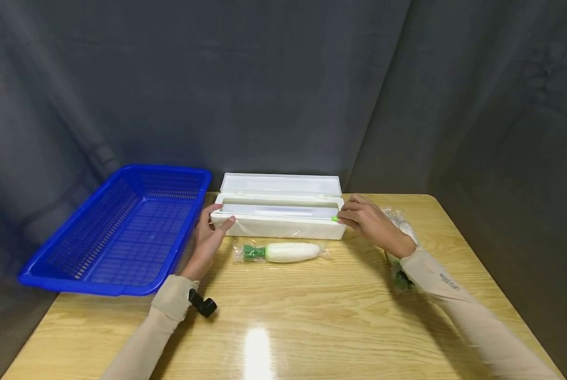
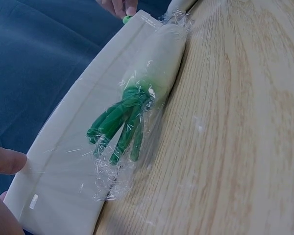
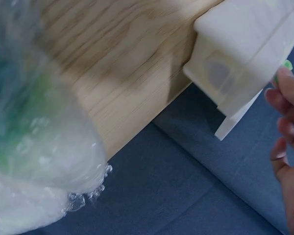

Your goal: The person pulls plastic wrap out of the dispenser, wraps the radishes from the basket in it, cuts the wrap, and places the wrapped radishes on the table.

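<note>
A white plastic-wrap dispenser box (image 1: 283, 229) stands at the back of the table, its lid (image 1: 281, 184) tipped back and a pale roll (image 1: 283, 210) inside. My left hand (image 1: 207, 243) holds the box's left end, thumb on the front face. At the opposite end, my right hand (image 1: 370, 224) pinches a small green slide cutter (image 1: 334, 218) between thumb and fingers. Clear film hangs over the box front. Just before the box lies a white radish (image 1: 293, 252) with green stalks, wrapped in film; the left wrist view shows its stalks (image 2: 118, 120) up close.
To the left, a big blue plastic basket (image 1: 117, 288) overhangs the table edge. More film-wrapped white and green vegetables (image 1: 407, 230) lie beneath the right forearm, large in the right wrist view. A dark curtain (image 1: 274, 95) hangs behind the wooden table (image 1: 321, 311).
</note>
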`<control>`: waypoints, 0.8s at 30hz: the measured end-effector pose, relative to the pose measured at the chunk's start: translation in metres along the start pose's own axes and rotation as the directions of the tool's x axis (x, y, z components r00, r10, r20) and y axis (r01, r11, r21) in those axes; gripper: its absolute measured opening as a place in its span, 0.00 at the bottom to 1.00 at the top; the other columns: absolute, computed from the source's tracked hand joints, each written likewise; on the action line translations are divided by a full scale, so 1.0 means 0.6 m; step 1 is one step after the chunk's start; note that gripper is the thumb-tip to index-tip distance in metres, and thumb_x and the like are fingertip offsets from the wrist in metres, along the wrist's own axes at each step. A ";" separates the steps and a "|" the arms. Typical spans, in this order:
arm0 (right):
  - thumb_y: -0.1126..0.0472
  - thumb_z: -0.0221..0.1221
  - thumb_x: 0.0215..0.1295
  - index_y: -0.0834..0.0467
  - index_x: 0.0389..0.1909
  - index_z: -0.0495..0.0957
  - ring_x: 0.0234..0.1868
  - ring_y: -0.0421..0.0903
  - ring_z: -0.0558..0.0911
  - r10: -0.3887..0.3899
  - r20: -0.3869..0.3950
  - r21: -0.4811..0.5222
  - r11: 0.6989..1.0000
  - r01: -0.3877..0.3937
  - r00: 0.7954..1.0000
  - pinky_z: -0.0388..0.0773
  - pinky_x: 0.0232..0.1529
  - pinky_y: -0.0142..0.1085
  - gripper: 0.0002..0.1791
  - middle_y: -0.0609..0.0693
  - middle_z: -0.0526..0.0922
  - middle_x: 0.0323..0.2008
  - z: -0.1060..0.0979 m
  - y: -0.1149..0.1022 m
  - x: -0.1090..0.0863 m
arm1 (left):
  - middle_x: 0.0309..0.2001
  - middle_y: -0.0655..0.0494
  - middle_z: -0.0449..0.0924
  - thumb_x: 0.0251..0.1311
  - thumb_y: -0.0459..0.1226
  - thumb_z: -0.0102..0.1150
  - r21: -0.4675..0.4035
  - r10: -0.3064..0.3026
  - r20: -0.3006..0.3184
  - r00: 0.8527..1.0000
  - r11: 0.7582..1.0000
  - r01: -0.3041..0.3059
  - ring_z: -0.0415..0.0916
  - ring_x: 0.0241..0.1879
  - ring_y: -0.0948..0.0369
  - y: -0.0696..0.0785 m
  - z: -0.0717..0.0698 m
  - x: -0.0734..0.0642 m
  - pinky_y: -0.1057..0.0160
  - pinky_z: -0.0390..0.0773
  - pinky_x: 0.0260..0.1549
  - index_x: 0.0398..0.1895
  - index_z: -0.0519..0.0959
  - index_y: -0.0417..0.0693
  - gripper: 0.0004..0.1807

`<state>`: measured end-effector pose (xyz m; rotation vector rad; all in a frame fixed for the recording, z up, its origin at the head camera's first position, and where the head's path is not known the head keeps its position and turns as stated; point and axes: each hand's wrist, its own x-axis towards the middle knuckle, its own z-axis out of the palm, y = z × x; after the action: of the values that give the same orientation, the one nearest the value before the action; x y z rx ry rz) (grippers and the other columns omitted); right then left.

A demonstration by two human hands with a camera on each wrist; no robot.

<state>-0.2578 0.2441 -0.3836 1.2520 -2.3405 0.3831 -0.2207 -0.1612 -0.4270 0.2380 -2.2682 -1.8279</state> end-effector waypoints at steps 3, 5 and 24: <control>0.71 0.69 0.63 0.62 0.40 0.89 0.43 0.50 0.78 -0.018 -0.014 -0.014 1.000 0.017 1.000 0.77 0.47 0.45 0.07 0.52 0.87 0.37 -0.002 0.004 -0.008 | 0.70 0.47 0.65 0.69 0.38 0.65 -0.006 0.006 0.003 1.000 1.000 -0.006 0.62 0.50 0.55 0.000 -0.001 -0.001 0.60 0.63 0.47 0.73 0.68 0.51 0.30; 0.73 0.70 0.59 0.63 0.40 0.89 0.42 0.51 0.79 -0.030 -0.042 -0.021 0.999 0.029 0.999 0.77 0.45 0.45 0.08 0.52 0.87 0.37 -0.002 0.008 -0.013 | 0.69 0.47 0.66 0.69 0.38 0.66 -0.009 0.014 0.004 1.000 1.000 -0.014 0.62 0.50 0.55 0.001 -0.002 -0.002 0.60 0.62 0.47 0.72 0.68 0.50 0.30; 0.69 0.74 0.59 0.64 0.46 0.87 0.44 0.55 0.82 -0.042 -0.059 -0.115 0.993 0.035 0.997 0.79 0.44 0.49 0.14 0.57 0.85 0.42 0.011 -0.053 0.012 | 0.61 0.43 0.75 0.67 0.36 0.67 0.080 0.046 -0.077 0.996 0.996 -0.040 0.68 0.46 0.58 0.007 -0.008 -0.002 0.68 0.67 0.41 0.70 0.70 0.46 0.29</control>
<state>-0.2364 0.2187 -0.3845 1.2125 -2.2496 0.2672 -0.2179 -0.1646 -0.4221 0.2677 -2.2754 -1.6799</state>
